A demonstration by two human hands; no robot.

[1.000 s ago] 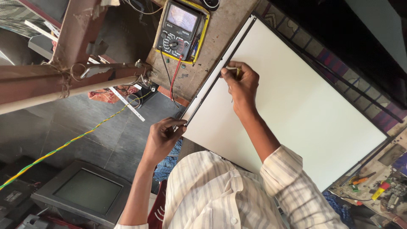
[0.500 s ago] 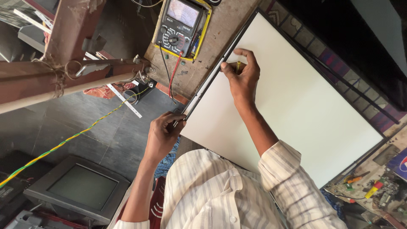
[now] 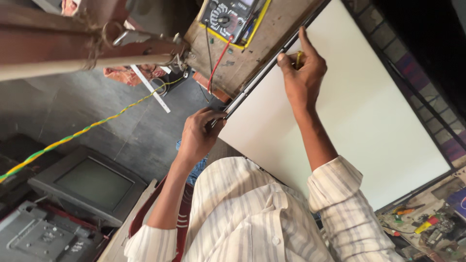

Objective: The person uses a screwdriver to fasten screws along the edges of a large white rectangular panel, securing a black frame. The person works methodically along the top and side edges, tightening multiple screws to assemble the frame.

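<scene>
Your left hand (image 3: 199,136) gripped the near edge of the large white panel (image 3: 359,106), fingers curled over its dark frame close to the corner. Your right hand (image 3: 303,68) rested farther along that same edge, its grip closed on a small yellowish tool (image 3: 297,59) pinched between thumb and fingers, the tip pressed at the frame; what kind of tool it was could not be told. The panel lay flat on the worn wooden surface (image 3: 262,36), taking up most of it and reaching toward the far right. Just beside the panel's edge sat a multimeter (image 3: 228,17) in a yellow case, with red and black leads (image 3: 216,63) trailing down off the surface's edge. Below, on the floor, an old grey television (image 3: 90,184) stood near your left elbow, and a twisted yellow-green cable (image 3: 87,131) ran across the grey floor. Small tools and parts lay scattered at the far right corner (image 3: 427,225).
</scene>
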